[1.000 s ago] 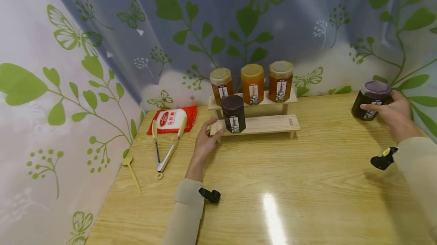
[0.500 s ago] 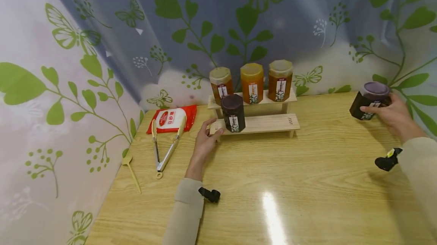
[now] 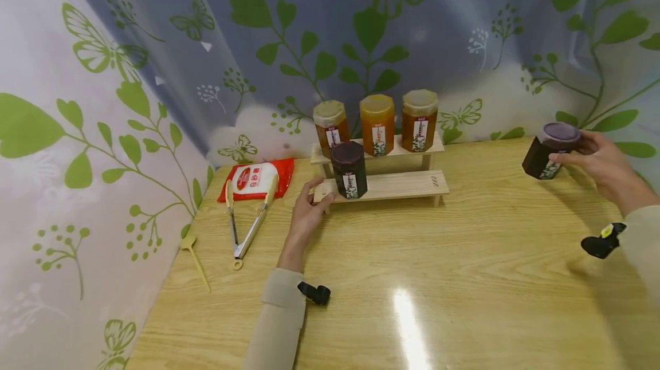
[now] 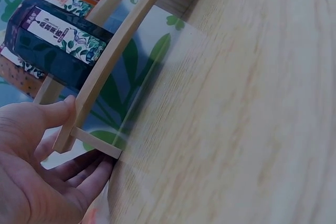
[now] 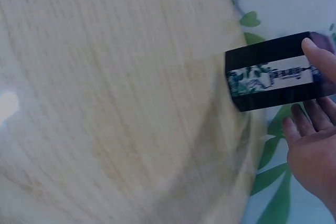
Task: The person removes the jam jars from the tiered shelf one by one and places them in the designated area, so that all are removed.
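Observation:
My left hand (image 3: pixel 308 212) grips the left end of the small two-tier wooden rack (image 3: pixel 404 185), thumb on the lower shelf's front edge. In the left wrist view the other fingers reach beneath, by the rack's leg. At that end of the lower shelf stands a dark jam jar (image 3: pixel 350 172) with a white label. Several hundred pixels to the right, my right hand (image 3: pixel 608 164) holds a second dark jar (image 3: pixel 538 159) with a purple lid near the table's back right. Its thumb lies on the jar's side and the fingers are partly hidden behind it.
Three amber and orange jars (image 3: pixel 377 126) stand on the upper shelf. At left lie a red-and-white packet (image 3: pixel 256 180), metal tongs (image 3: pixel 250 239) with yellow tips across it, and a yellow spoon (image 3: pixel 197 261). A patterned curtain (image 3: pixel 438 32) hangs behind the wooden table (image 3: pixel 361 301).
The right hand has shifted slightly rightward relative to its dark jar, its thumb sliding along the jar's side. The jar has moved slightly left. The left hand stays on the rack.

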